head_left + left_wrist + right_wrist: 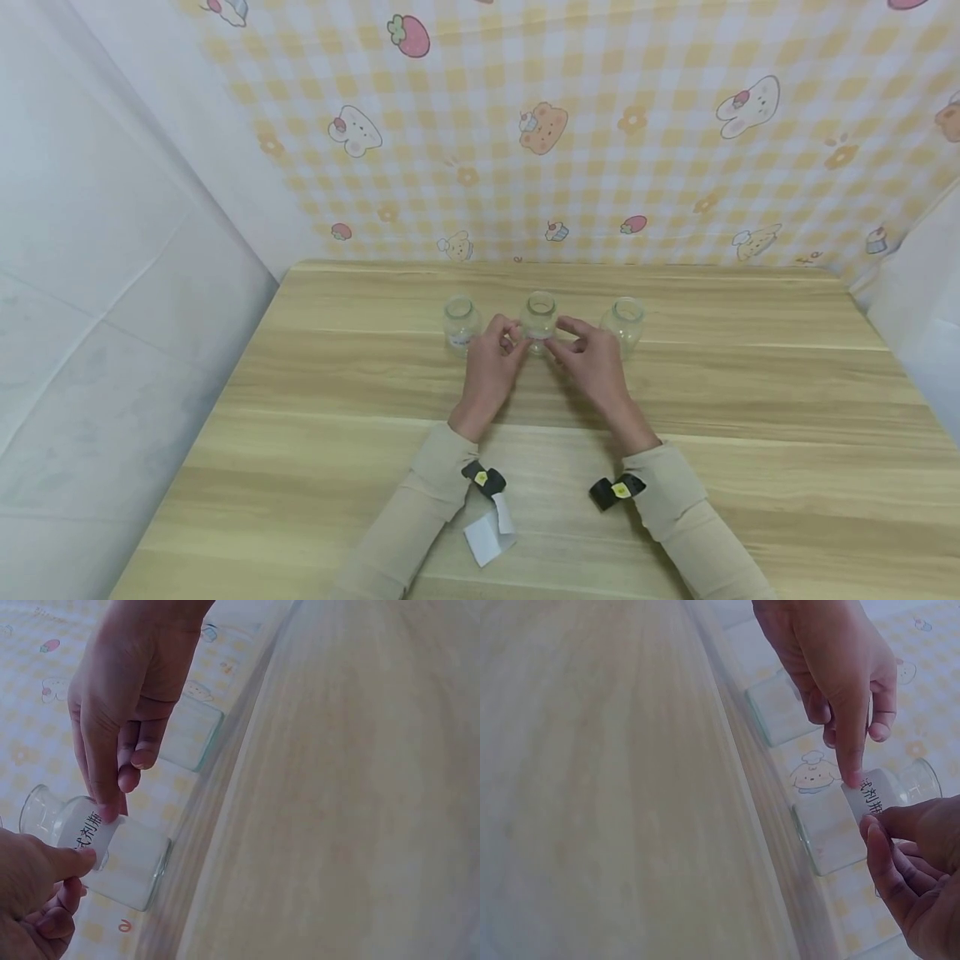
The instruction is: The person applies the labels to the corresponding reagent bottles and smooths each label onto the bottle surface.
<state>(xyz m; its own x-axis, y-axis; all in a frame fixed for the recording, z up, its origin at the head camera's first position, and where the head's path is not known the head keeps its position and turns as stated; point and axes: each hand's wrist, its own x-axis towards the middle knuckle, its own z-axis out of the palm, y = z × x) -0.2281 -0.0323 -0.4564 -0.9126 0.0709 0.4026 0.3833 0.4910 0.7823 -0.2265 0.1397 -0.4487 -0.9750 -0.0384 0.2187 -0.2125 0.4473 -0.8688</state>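
In front of you, a clear, colourless glass jar [538, 307] stands upright in the far half of the worktop [337, 492], roughly midway between its left and right edges. Its straight-sided body rises to a narrower neck with a flared rim, and its mouth is uncovered.

On the body's near side you have a small white paper label [874, 796], printed with dark Chinese characters that run left to right. It lies crosswise on the glass, your left hand [491, 367] at its left end and your right hand [597, 364] at its right. Your fingertips hide both ends, so you cannot tell whether they are stuck down.
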